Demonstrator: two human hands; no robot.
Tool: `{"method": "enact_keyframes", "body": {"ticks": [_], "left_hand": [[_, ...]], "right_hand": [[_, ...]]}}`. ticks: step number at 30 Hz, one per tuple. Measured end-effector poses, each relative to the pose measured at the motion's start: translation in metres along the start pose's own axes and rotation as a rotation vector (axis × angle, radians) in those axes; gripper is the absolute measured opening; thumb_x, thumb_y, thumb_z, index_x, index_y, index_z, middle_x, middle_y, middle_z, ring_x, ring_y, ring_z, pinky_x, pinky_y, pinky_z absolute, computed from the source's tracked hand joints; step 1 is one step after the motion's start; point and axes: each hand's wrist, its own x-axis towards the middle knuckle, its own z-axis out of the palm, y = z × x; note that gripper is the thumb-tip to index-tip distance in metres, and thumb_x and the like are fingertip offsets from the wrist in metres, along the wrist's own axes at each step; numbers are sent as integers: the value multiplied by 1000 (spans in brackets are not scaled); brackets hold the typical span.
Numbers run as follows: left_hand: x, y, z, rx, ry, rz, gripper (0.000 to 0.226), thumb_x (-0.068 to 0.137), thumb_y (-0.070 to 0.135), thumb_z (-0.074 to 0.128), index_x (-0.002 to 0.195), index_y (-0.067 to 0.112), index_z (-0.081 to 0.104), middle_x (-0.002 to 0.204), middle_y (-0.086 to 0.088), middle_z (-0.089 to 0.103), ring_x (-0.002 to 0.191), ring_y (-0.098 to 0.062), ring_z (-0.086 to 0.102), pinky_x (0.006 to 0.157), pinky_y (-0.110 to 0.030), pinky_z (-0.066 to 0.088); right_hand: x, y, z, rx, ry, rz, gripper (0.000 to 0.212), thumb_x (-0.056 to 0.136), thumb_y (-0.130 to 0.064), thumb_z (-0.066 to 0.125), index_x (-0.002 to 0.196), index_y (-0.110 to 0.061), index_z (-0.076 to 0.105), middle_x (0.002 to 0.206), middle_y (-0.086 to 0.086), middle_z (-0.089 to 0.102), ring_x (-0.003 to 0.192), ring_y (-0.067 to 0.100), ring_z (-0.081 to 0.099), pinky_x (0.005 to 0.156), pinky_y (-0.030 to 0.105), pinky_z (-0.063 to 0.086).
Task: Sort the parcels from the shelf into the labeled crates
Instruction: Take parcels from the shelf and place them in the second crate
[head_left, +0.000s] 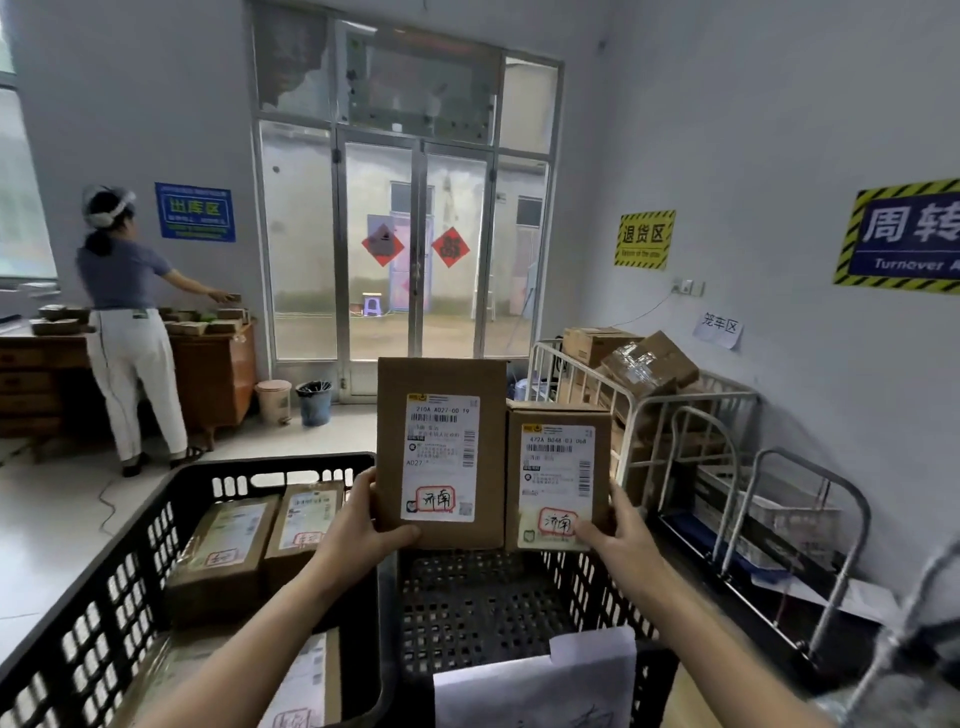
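Tall parcel (440, 452), short parcel (558, 483): "济南"

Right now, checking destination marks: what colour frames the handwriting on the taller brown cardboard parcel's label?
Red frame on the taller brown cardboard parcel; head view.

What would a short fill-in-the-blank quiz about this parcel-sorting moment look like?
1. The left hand grips a parcel that stands ____ than the other parcel, gripped by the right hand.
2. Both are raised over the right crate, whose plastic is ____ in colour.
3. A ____ sheet of paper hangs on that crate's near wall.

Missing words: taller; black; white.
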Motion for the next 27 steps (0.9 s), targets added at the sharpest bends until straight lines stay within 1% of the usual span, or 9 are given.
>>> {"method": "enact_keyframes", "body": {"ticks": [2, 4, 7, 10, 14, 18, 21, 23, 27], "left_hand": [[8, -3, 8, -21, -28, -12, 77, 73, 8, 77, 133, 19, 30, 101, 14, 57, 92, 0, 57, 67, -9, 46], [17, -8, 14, -53, -34, -33, 80, 73, 5, 76, 136, 16, 28, 104, 9, 57, 98, -8, 58, 75, -13, 46], [30, -14, 24, -91, -74, -51, 90, 73, 4, 75, 142, 22, 19, 113, 2, 58, 106, -16, 57, 94, -32, 47], [45, -21, 36, -171, -98, -99, 91, 76, 3, 73, 144, 23, 16, 118, -2, 58, 111, -20, 56, 99, -37, 46], [70, -32, 57, -265, -113, -208, 76, 81, 3, 67, 139, 27, 25, 104, 12, 55, 95, -4, 55, 65, -11, 50], [96, -52, 80, -313, -89, -303, 63, 84, 6, 64, 134, 28, 33, 102, 10, 60, 92, -7, 60, 62, -13, 50], [114, -70, 97, -293, 38, -399, 49, 92, 17, 56, 136, 23, 35, 112, 2, 61, 101, -16, 61, 85, -29, 53], [123, -86, 107, -209, 128, -440, 45, 95, 20, 50, 138, 21, 36, 124, -4, 59, 110, -21, 57, 99, -38, 45], [127, -117, 130, -110, 208, -543, 47, 97, 19, 44, 142, 19, 31, 133, -7, 53, 120, -24, 51, 100, -33, 39]], "right_hand": [[8, 3, -1, 4, 32, -5, 48, 87, -10, 59, 121, -38, 40, 109, -14, 60, 101, 4, 58, 68, 17, 49], [16, 8, 1, 29, 56, 5, 44, 88, -9, 59, 117, -37, 42, 110, -11, 60, 102, 5, 58, 69, 18, 49], [28, 21, 2, 82, 78, 56, 41, 89, -8, 57, 118, -33, 42, 108, -6, 62, 99, 8, 61, 71, 21, 51], [45, 34, 3, 95, 151, 78, 38, 89, -14, 58, 115, -31, 38, 102, -12, 56, 91, 5, 59, 59, 15, 50], [78, 59, 2, 113, 253, 118, 32, 87, -14, 62, 109, -23, 40, 96, -10, 52, 86, 3, 54, 60, 15, 42], [116, 95, 8, 161, 285, 206, 28, 88, -11, 60, 108, -19, 43, 95, -4, 54, 82, 6, 57, 62, 20, 44], [141, 125, 23, 171, 284, 273, 29, 89, -11, 59, 112, -17, 43, 96, -2, 54, 80, 7, 57, 60, 21, 44], [151, 146, 35, 154, 266, 322, 32, 90, -12, 57, 118, -15, 42, 97, -2, 54, 79, 7, 56, 59, 20, 43], [157, 188, 49, 99, 246, 434, 38, 92, -13, 54, 127, -10, 41, 103, 6, 58, 79, 12, 56, 58, 20, 42]]}}
